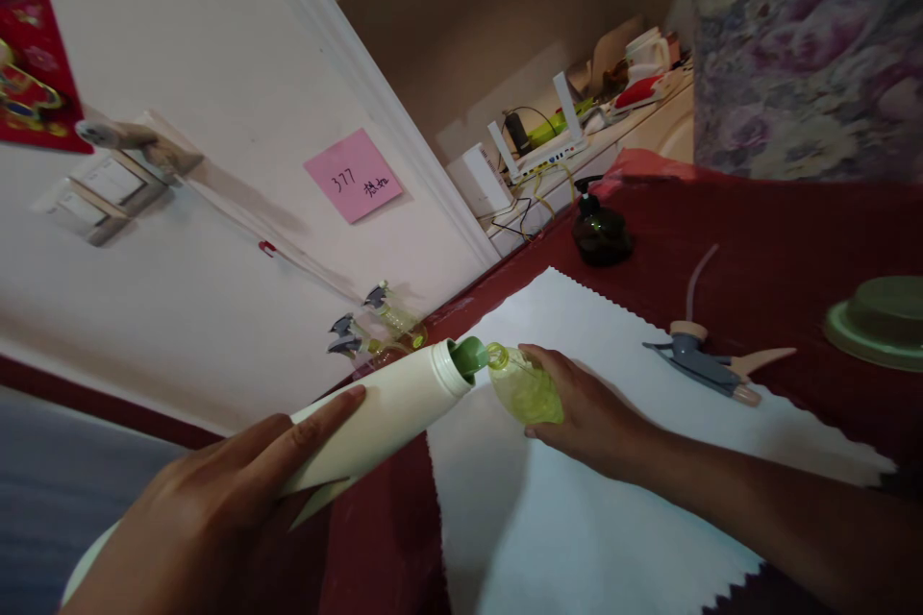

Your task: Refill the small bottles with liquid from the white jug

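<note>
My left hand (216, 480) wraps around a long cream bottle (389, 404), tilted with its threaded mouth up and to the right. Something green (470, 356) shows at that mouth and reaches to the neck of a small see-through yellow-green spray bottle (523, 386); I cannot tell whether it is liquid or a spout. Around the spray bottle's side closes my right hand (569, 404), keeping it over the white cloth (505, 509). A grey trigger spray head (696, 360) with a thin tube lies at the cloth's right edge.
Several spray bottles (389, 317) stand against the wall at the back left. Behind the cloth is a dark pump bottle (602, 233). A pale green lid-like dish (880, 322) rests on the red tabletop (757, 231) at right. A white router (552, 154) sits on the ledge.
</note>
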`<move>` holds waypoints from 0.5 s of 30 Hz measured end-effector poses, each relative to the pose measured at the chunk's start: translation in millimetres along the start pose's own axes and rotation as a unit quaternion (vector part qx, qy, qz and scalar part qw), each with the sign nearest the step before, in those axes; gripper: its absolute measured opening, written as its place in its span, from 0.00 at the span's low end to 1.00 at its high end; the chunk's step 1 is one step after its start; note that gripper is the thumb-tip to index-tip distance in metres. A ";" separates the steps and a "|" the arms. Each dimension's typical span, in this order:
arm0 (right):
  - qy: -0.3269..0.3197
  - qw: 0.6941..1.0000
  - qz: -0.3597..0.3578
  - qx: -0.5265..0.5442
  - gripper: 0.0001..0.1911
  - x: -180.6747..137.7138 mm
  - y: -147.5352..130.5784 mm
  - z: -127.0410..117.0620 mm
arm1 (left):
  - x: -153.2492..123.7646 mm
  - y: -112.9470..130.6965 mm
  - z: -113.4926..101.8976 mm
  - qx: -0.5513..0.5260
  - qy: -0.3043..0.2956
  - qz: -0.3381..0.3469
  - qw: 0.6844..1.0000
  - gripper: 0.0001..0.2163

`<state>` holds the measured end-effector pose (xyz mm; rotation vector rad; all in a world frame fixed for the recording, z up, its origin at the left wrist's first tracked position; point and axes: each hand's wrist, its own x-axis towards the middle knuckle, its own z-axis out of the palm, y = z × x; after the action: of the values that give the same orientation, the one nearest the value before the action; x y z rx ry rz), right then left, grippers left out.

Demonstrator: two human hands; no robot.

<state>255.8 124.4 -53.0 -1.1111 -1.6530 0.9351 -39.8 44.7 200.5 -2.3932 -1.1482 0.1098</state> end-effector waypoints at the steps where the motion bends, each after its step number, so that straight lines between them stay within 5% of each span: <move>1: -0.001 1.000 -0.001 0.000 0.48 0.1 -0.1 0.1 | 0.3 0.1 0.0 0.000 0.002 -0.001 1.000 0.31; 15: 0.012 1.000 -0.016 0.006 0.47 1.1 1.2 0.3 | -2.2 -1.6 -1.2 0.023 -0.010 0.016 1.000 0.31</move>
<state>255.7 125.8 -53.9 -1.0802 -1.6390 0.9059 -42.0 43.4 202.0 -2.3746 -1.1053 0.1695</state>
